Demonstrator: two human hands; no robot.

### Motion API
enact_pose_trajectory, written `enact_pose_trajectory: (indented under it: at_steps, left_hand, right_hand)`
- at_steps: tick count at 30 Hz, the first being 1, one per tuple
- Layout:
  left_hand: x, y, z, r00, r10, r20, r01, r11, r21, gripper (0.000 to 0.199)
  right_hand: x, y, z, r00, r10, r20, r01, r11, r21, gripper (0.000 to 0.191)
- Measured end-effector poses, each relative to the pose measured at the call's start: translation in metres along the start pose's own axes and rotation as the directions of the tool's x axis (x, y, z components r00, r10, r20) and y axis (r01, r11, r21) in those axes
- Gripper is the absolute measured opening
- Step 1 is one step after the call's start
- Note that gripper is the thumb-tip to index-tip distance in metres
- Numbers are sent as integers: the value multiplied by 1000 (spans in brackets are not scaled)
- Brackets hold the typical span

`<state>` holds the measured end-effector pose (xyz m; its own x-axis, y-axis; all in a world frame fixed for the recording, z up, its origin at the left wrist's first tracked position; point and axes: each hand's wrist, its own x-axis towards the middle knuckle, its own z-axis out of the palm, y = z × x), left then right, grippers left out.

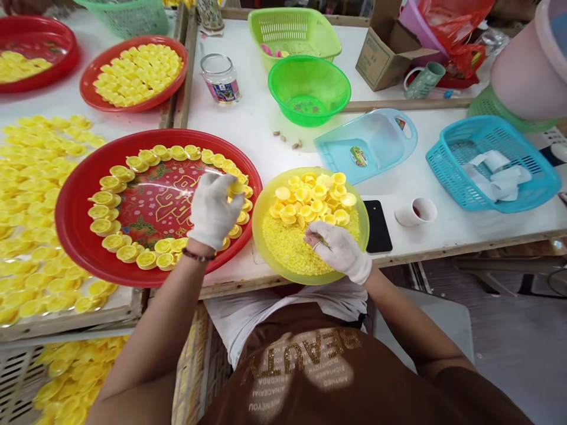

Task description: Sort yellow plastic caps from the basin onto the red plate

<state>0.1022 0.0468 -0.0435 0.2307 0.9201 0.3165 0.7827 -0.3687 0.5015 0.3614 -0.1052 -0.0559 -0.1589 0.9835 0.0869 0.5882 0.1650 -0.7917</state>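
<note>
My left hand (215, 208), in a white glove, is over the right side of a large red tray (73, 236). Its thumb and fingers close on a small yellow plastic cup (235, 189), slightly blurred. Similar yellow cups (103, 211) form a ring along the tray's inner edge. My right hand (339, 248), also gloved, is in a yellow bowl (364, 221), its fingers pinched together just over small yellow beads (287, 248). What that pinch holds is too small to make out. A heap of loose yellow cups (310, 198) lies on the beads at the bowl's far side.
Yellow pieces (31, 195) cover the left table. Behind the bowl are a green basin (310, 88), a clear blue scoop (376, 141) and a glass jar (220, 79). A black phone (378, 227), a paper cup (415, 211) and a blue basket (491, 165) stand right.
</note>
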Motion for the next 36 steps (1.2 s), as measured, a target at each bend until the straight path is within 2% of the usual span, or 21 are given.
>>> enact_pose_trajectory:
  at_steps: [3, 5, 8, 11, 12, 14, 16, 17, 19, 21, 23, 24, 27, 29, 30, 31, 33, 35, 36]
  left_hand:
    - [32, -52, 13, 993, -120, 14, 119, 990, 71, 24]
    - [44, -73, 24, 987, -152, 54, 149, 987, 69, 23]
    - [49, -85, 34, 972, -173, 156, 171, 985, 25, 20]
    - [47, -81, 31, 946, -168, 276, 166, 986, 31, 23]
    - [45, -77, 27, 949, -149, 276, 141, 989, 47, 25]
    - [40, -62, 20, 978, -75, 195, 63, 996, 66, 29]
    - [31, -38, 14, 997, 10, 83, -15, 998, 53, 29]
    - [26, -22, 12, 997, 55, 63, -56, 998, 30, 27]
    - [13, 12, 14, 976, 169, 135, -165, 985, -39, 23]
    - [2, 44, 21, 917, 288, 276, -278, 958, -74, 20]
    - [-7, 66, 30, 868, 315, 383, -337, 941, -11, 19]
    - [-10, 72, 33, 862, 300, 408, -345, 938, 38, 18]
    - [-19, 74, 36, 894, 274, 354, -315, 947, 63, 17]
    - [-30, 71, 32, 916, 273, 293, -276, 961, -32, 20]
    - [-36, 70, 29, 921, 268, 284, -252, 963, -92, 23]
    - [-44, 70, 28, 920, 260, 294, -225, 963, -147, 24]
    - [-59, 75, 27, 905, 254, 340, -181, 956, -233, 25]
    - [-71, 82, 29, 890, 252, 379, -148, 948, -282, 24]
    - [-75, 86, 31, 885, 249, 393, -134, 945, -298, 23]
  right_hand:
    - [-4, 1, 1, 999, -53, 13, 54, 997, -56, 10]
    - [-5, 2, 1, 997, -75, 2, 75, 995, -65, 10]
    - [-4, 1, 0, 997, -74, -3, 74, 993, -94, 10]
    - [-2, 0, -1, 996, -76, 38, 81, 985, -155, 14]
    - [-1, -1, 0, 994, -86, 63, 96, 977, -188, 15]
    - [0, -4, 2, 982, -118, 149, 157, 947, -279, 18]
    - [2, -8, 7, 958, -135, 253, 231, 888, -398, 21]
    - [2, -10, 10, 946, -131, 295, 260, 852, -454, 26]
    - [4, -13, 16, 929, -116, 353, 302, 788, -537, 35]
    - [6, -13, 21, 913, -102, 394, 329, 755, -567, 36]
    - [8, -11, 24, 899, -87, 429, 338, 762, -552, 35]
    - [9, -9, 25, 900, -76, 430, 321, 782, -534, 33]
    - [12, -3, 22, 941, -49, 335, 176, 916, -359, 33]
    - [15, -2, 15, 981, -6, 192, 20, 997, -68, 38]
    - [17, -3, 12, 992, 44, 120, -59, 991, 122, 41]
    - [20, -5, 8, 992, 112, 62, -126, 941, 315, 44]
    - [27, -12, 2, 968, 249, 9, -200, 755, 625, 49]
    - [35, -21, 0, 946, 323, -14, -186, 581, 793, 52]
    - [38, -25, 1, 939, 340, -39, -157, 529, 834, 52]
